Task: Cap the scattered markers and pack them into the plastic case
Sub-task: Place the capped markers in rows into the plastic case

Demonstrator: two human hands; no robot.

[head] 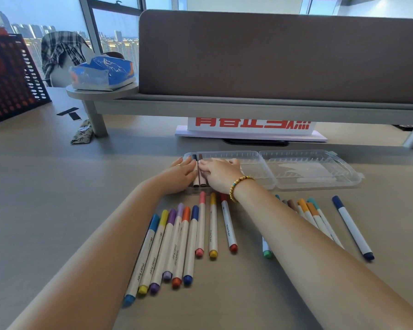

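The clear plastic case point(258, 160) lies open on the desk, its lid point(315, 172) folded out to the right. At its left end two brown-capped markers point(200, 182) lie side by side. My left hand point(183, 173) rests flat beside them with its fingers straight. My right hand point(218, 173) lies over the case, its fingertips touching the markers. Several capped markers point(177, 241) lie in a row nearer to me on the left. More markers point(316, 215) lie beyond my right forearm, with a dark blue one point(352, 226) furthest right.
A grey desk divider point(272, 55) on a raised shelf stands behind the case, with a white sign with red characters point(250, 127) below it. A black mesh basket point(12, 79) sits far left. A blue bag point(103, 72) rests on a round shelf.
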